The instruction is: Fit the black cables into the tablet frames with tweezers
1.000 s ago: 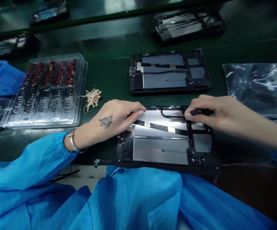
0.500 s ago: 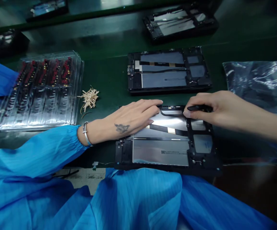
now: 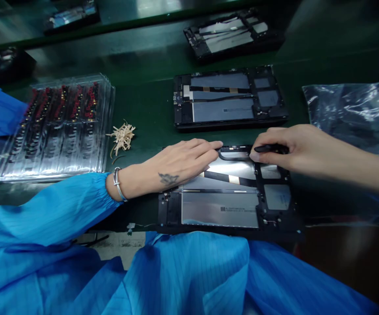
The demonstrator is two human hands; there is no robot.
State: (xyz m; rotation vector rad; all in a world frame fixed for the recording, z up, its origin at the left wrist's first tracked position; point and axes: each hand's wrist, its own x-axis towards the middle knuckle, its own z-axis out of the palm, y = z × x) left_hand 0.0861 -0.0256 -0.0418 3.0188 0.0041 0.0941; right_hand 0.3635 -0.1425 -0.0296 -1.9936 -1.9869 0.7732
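tablet [image 3: 222,205] open-backed, silver panels | left hand [image 3: 176,164] flat | right hand [image 3: 286,148] pinching black part [image 3: 271,149]

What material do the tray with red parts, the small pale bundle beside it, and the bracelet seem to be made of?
Tray: clear thin plastic, glossy; light glints on it and the red parts show through. It looks like several stacked.
Pale bundle: probably rubber bands, matte tan, thin loose loops; paper strips are possible.
Bracelet: likely metal, polished silver, with a bright highlight, on the wrist of the left hand.
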